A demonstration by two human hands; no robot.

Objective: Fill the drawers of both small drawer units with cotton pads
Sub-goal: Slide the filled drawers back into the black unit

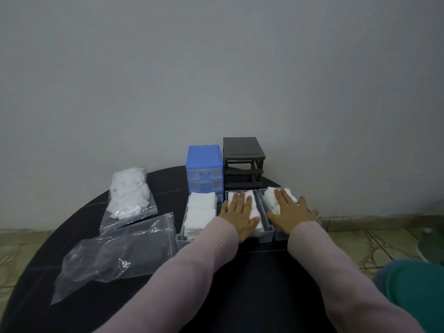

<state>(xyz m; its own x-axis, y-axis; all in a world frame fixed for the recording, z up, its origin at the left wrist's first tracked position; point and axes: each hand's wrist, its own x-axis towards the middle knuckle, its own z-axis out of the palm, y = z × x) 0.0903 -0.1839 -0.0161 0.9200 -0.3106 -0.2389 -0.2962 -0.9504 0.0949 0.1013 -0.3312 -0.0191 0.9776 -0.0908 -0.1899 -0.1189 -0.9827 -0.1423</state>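
Observation:
Three clear drawers sit side by side on the black table in front of two small drawer units. The left drawer (180, 237) is packed with white cotton pads (200, 207). My left hand (237, 212) lies flat, fingers straight, on the pads in the middle drawer (266, 233). My right hand (290, 210) presses flat on the pads in the right drawer (280, 235). The blue drawer unit (203, 168) holds two clear drawers. The dark grey drawer unit (242, 162) stands beside it with its slots empty.
A clear plastic bag holding cotton pads (128, 195) lies at the table's left. An empty clear bag (115, 255) lies nearer me. The round black table (252, 272) stands against a grey wall. A green object (418, 287) is at lower right.

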